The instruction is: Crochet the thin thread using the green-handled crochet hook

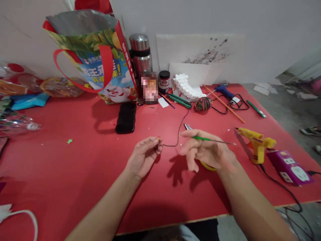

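My left hand (145,155) is closed in a pinch on the end of a dark yarn strand (178,132), with a tiny orange bit showing at the fingertips. The strand trails across the table to a multicoloured yarn ball (203,104). My right hand (205,150) is raised over the table, fingers partly spread, with a green-handled crochet hook (202,138) lying across it; the thin metal shaft points right. Beneath this hand lie scissors (187,127), mostly hidden, a yellow handle showing below the palm.
A yellow glue gun (258,142) and a purple box (289,167) stand at right, cords trailing. Behind are a blue glue gun (225,90), a green cutter (179,100), a white pompom piece (187,87), a jar (164,82), a thermos (140,53), a phone (126,117) and a large bag (92,60).
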A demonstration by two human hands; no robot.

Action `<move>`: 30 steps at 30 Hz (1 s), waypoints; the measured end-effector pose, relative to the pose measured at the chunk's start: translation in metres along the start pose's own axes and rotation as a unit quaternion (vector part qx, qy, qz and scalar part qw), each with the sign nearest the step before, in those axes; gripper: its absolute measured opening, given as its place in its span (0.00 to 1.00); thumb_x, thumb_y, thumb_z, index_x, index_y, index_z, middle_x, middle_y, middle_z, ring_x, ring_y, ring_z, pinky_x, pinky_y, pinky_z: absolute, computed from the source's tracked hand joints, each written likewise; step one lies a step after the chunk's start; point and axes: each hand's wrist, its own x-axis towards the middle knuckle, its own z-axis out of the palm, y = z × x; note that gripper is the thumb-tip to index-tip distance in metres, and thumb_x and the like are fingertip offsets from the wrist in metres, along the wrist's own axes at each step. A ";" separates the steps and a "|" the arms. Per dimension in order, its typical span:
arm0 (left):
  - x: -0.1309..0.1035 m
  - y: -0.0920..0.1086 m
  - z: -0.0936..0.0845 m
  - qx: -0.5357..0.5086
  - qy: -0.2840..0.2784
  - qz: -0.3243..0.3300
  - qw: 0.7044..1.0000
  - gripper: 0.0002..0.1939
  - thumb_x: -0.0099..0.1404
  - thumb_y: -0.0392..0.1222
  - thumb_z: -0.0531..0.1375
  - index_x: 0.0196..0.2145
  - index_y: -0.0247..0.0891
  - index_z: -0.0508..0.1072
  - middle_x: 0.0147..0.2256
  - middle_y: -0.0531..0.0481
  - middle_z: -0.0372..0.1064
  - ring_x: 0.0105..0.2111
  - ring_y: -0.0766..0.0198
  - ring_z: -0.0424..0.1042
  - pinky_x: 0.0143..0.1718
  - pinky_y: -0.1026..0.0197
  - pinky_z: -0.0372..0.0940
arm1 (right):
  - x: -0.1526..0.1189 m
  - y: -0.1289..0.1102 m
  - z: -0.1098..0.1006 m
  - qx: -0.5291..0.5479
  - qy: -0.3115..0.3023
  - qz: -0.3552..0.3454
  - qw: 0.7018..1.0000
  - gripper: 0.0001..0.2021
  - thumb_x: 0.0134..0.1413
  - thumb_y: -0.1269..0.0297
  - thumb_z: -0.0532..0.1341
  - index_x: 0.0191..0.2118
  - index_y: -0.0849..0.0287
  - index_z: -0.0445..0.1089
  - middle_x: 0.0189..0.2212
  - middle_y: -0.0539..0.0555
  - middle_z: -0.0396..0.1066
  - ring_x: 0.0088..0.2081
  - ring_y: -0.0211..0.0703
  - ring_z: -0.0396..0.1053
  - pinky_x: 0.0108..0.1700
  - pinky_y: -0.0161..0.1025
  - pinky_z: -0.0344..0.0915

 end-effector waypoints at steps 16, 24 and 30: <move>-0.006 -0.002 0.003 0.024 -0.028 0.014 0.999 0.10 0.49 0.37 0.76 0.30 0.33 0.84 0.30 0.45 0.80 0.27 0.69 0.74 0.30 0.68 0.68 | 0.017 0.039 0.024 -0.017 0.245 -0.095 0.965 0.22 0.67 0.44 0.61 0.37 0.57 0.82 0.24 0.51 0.76 0.20 0.36 0.70 0.24 0.35 0.67; -0.009 -0.005 0.001 0.045 -0.059 0.049 0.996 0.06 0.53 0.37 0.76 0.30 0.36 0.85 0.30 0.48 0.79 0.28 0.69 0.75 0.31 0.69 0.69 | 0.014 0.044 0.022 -0.019 0.202 -0.090 0.975 0.19 0.71 0.51 0.59 0.40 0.58 0.82 0.26 0.51 0.76 0.22 0.36 0.73 0.26 0.34 0.71; -0.011 -0.004 0.001 0.052 -0.056 0.052 0.996 0.08 0.52 0.38 0.76 0.30 0.36 0.85 0.30 0.48 0.78 0.27 0.69 0.74 0.30 0.69 0.69 | 0.017 0.043 0.025 -0.002 0.209 -0.081 0.975 0.19 0.69 0.49 0.61 0.38 0.59 0.82 0.25 0.51 0.76 0.21 0.35 0.73 0.24 0.33 0.69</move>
